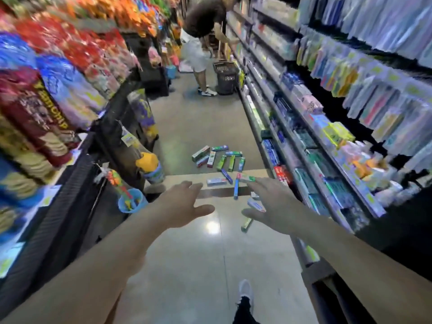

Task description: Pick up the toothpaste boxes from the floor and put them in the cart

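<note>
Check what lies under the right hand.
Under the right hand, toothpaste boxes lie on the floor: a white one beside the thumb, a green one below it. The palm may cover more; none is held.

The bright red, orange and blue snack bags (58, 66) on the left shelves are smeared by motion blur. The right hand (271, 204) covers part of the small scattered toothpaste boxes (256, 204) beneath it; their print is unreadable.

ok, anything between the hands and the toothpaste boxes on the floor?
Nothing visible. Both the left hand and right hand are open and empty, with bare floor leading to the toothpaste boxes. No cart is clearly in view.
</note>
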The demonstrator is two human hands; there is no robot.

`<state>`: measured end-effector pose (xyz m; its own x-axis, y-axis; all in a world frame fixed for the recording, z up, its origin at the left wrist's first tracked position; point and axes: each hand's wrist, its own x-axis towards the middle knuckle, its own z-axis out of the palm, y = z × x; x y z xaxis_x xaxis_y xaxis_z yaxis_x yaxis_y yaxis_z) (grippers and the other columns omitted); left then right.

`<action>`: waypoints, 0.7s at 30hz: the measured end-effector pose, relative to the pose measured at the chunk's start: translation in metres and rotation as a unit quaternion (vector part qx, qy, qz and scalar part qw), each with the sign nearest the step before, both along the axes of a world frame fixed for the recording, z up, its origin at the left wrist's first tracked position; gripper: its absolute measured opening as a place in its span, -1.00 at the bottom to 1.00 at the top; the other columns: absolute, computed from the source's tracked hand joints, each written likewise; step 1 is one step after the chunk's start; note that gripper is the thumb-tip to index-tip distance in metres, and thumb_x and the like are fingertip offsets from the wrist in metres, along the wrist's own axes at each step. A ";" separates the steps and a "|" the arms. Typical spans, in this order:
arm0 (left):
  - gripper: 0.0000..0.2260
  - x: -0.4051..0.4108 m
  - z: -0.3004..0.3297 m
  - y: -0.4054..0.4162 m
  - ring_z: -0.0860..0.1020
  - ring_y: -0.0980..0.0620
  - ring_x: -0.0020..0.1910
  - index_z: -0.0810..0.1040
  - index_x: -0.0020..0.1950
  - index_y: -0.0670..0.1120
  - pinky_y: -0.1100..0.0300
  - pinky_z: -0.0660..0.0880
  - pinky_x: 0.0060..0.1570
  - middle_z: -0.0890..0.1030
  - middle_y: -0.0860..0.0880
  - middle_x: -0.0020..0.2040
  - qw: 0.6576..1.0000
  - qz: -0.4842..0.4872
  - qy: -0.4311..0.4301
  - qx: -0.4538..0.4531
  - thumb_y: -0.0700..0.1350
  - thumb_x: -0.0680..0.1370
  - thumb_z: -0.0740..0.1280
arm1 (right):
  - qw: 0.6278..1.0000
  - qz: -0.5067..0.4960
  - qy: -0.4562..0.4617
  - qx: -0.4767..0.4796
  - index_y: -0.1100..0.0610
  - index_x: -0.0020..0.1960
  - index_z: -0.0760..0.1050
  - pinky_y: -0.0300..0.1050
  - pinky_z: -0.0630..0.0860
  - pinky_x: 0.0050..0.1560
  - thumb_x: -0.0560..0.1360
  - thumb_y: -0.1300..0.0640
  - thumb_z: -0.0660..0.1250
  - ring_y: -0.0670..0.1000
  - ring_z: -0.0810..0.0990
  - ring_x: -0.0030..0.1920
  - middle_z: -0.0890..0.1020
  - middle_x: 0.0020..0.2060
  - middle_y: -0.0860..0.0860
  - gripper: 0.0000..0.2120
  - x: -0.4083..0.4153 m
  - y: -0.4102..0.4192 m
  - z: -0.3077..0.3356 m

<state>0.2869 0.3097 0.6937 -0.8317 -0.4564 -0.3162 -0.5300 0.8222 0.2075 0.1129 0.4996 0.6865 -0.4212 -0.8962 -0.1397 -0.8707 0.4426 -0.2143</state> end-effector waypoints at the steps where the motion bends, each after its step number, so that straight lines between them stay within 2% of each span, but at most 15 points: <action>1: -0.27 -0.012 -0.001 -0.011 0.26 -0.11 0.47 0.12 0.59 -0.03 0.01 0.30 0.40 0.24 -0.07 0.52 1.000 0.004 -0.001 0.004 0.33 0.54 0.17 | 1.000 0.004 -0.002 0.013 -0.06 0.59 0.06 0.14 0.15 0.49 0.49 -0.40 0.15 0.11 0.14 0.53 0.19 0.54 0.05 -0.21 -0.012 -0.014 -0.001; 4: -0.28 -0.053 -0.002 -0.046 0.29 -0.09 0.46 0.14 0.58 -0.03 0.05 0.32 0.37 0.25 -0.06 0.52 0.999 0.025 0.002 0.026 0.32 0.55 0.19 | 0.999 0.008 -0.013 0.036 -0.07 0.59 0.04 0.10 0.10 0.51 0.52 -0.36 0.16 0.07 0.06 0.56 0.14 0.56 0.00 -0.25 -0.056 -0.057 -0.010; 12: -0.26 -0.150 -0.032 -0.144 0.29 -0.06 0.46 0.16 0.56 0.01 -0.03 0.36 0.36 0.26 -0.02 0.52 0.997 0.064 -0.036 0.022 0.40 0.50 0.14 | 0.994 0.007 -0.041 0.099 0.00 0.59 0.06 0.12 0.09 0.53 0.54 -0.35 0.15 0.12 0.03 0.57 0.05 0.59 0.03 -0.25 -0.169 -0.168 -0.056; 17: -0.32 -0.183 -0.060 -0.206 0.39 -0.05 0.35 0.25 0.50 0.05 -0.07 0.42 0.27 0.39 -0.01 0.40 0.994 0.080 -0.062 0.038 0.40 0.49 0.17 | 0.990 -0.013 -0.023 0.137 0.04 0.52 0.19 0.14 0.23 0.44 0.55 -0.29 0.18 0.16 0.16 0.51 0.21 0.52 0.09 -0.34 -0.213 -0.227 -0.087; 21: -0.34 -0.222 -0.085 -0.268 0.31 -0.11 0.42 0.21 0.51 -0.01 -0.09 0.32 0.34 0.33 -0.06 0.44 0.992 0.079 -0.095 -0.021 0.35 0.53 0.16 | 0.987 -0.054 -0.024 0.147 0.03 0.54 0.15 0.11 0.26 0.41 0.55 -0.27 0.19 0.15 0.20 0.49 0.23 0.51 0.10 -0.32 -0.245 -0.279 -0.115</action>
